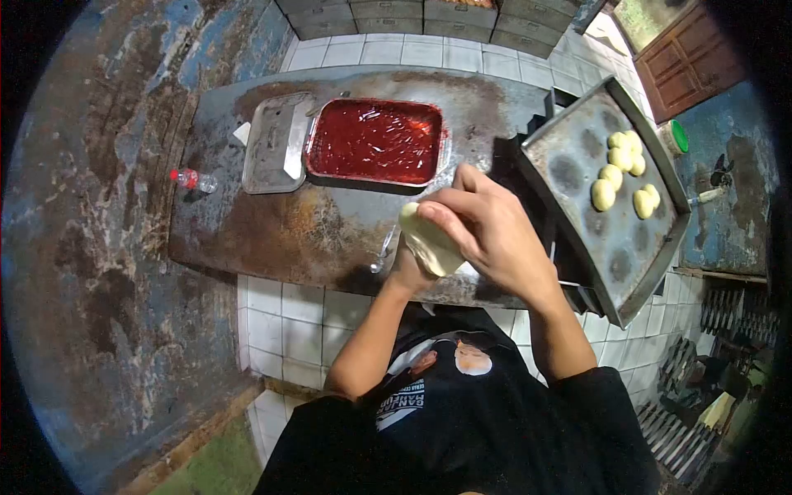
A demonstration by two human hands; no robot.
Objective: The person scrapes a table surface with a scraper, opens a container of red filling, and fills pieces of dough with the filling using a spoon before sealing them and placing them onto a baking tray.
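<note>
A flattened piece of pale dough (435, 246) rests in my left hand (411, 271), which is partly hidden behind it and cupped around it. My right hand (499, 235) is closed, its thumb and fingers pinching the dough's upper edge. Beyond my hands, a rectangular metal pan (363, 181) holds glossy red filling (371, 140). At the right, several pale dough balls (604, 195) sit in small clusters on a large metal baking tray (569, 216). A shiny metal utensil (383, 252) lies on the table, left of my left hand.
The worn table (272, 227) also carries a shallow grey container (264, 157) and a plastic bottle with a red cap (196, 180) lying near its left end. A tub with a green lid (679, 137) stands beyond the tray. Metal boxes (388, 16) line the far floor.
</note>
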